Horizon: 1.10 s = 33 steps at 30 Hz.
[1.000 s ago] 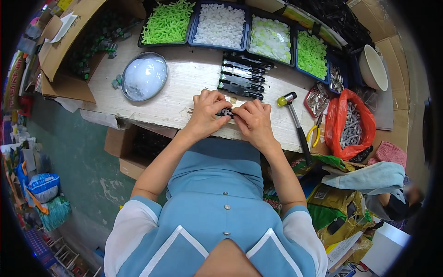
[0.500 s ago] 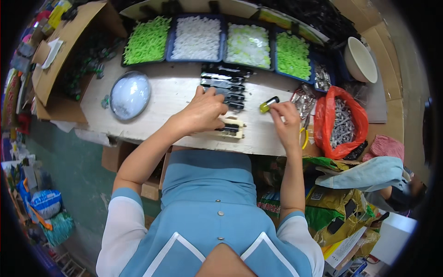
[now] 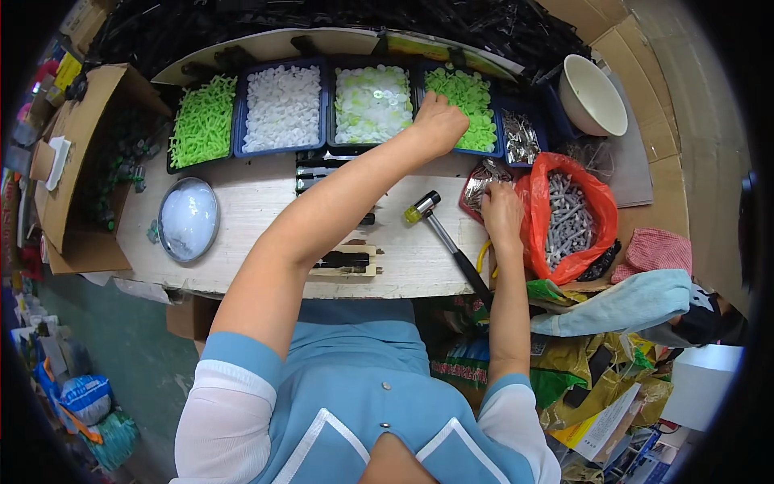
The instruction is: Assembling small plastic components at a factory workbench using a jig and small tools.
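Here, light-green pieces (image 3: 481, 121) lie right at the left hand (image 3: 440, 129), metal parts (image 3: 484, 173) at the right hand (image 3: 502, 211). Each grip is bent downward; how far closed, and on what, cannot be told. The left arm (image 3: 322, 210) slants across the counter (image 3: 401, 264); the right arm (image 3: 509, 310) reaches straight forward.

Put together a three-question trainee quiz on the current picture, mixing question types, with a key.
1. Multiple choice: What colour are the pieces in the tray that the left hand is over?
A) white
B) green
C) grey

2. True or false: The hammer lies on the table, with neither hand holding it.

3. Short answer: Which hand is at the small red tray of metal parts?

Key:
1. B
2. True
3. The right hand
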### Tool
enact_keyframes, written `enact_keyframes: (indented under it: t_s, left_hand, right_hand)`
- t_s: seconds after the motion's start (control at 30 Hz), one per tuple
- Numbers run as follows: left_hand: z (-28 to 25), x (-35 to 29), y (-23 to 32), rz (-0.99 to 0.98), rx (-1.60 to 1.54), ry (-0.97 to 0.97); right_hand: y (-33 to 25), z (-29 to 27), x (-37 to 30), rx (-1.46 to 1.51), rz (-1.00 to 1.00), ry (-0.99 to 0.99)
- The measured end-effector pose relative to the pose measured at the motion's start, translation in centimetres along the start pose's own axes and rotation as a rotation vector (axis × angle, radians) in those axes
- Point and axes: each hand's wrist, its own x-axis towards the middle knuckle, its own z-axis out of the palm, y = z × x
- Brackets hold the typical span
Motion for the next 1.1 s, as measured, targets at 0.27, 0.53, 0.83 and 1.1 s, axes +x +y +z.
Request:
enact_keyframes:
  t_s: [0.27,0.53,0.83,1.1]
  left_hand:
    - [-1.9,0.1,-1.9,-0.192,-0.619,0.231]
    - [-4.4,-5.5,-1.4,-0.674,-1.825,0.063]
    - [-6.6,-18.6,2.0,-0.625,-2.146,0.063]
    - [-7.1,-26.8,3.8,-0.657,-2.151,0.174]
  right_hand:
    - [0.2,0.3,0.1,0.057,-0.024,0.066]
    - [-1.8,-1.2,-1.1,0.333,-0.042,0.153]
    - [-12.2,-5.4,-4.2,1.423,0.006,-0.221]
    - [-16.6,-4.4,-5.9,1.464,-0.174,-0.403]
